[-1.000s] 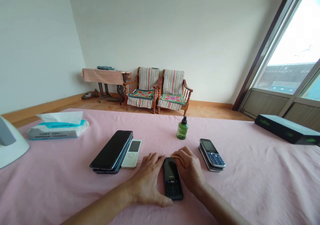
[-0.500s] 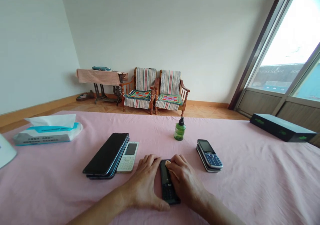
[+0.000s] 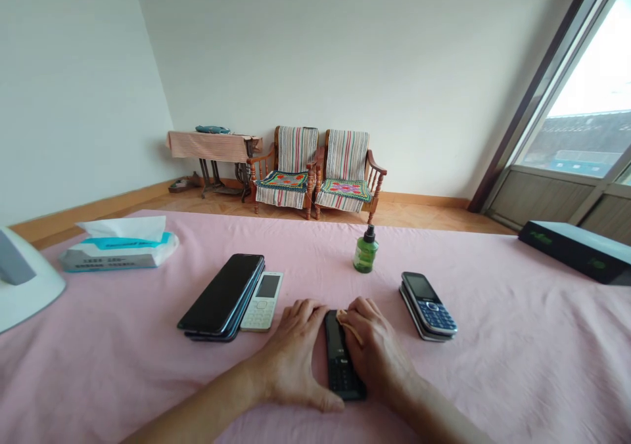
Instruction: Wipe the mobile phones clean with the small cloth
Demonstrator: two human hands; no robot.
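A black keypad phone [image 3: 340, 364] lies flat on the pink tablecloth [image 3: 517, 339] in front of me. My left hand [image 3: 294, 352] rests beside it, fingers along its left edge and thumb at its near end, holding it still. My right hand [image 3: 375, 349] lies over the phone's right side, fingers pinched on a small tan cloth [image 3: 348, 322] pressed to the screen. A green spray bottle [image 3: 365, 251] stands beyond the hands.
Stacked black smartphones [image 3: 223, 295] and a white keypad phone [image 3: 262, 292] lie to the left, stacked blue keypad phones [image 3: 428, 305] to the right. A tissue pack [image 3: 118, 245] and a white object [image 3: 22, 285] sit far left, a dark box [image 3: 576, 249] far right.
My right hand slid nearer along the phone, from its top end to over its screen, then stayed there. The left hand kept its hold. The camera shifted slightly.
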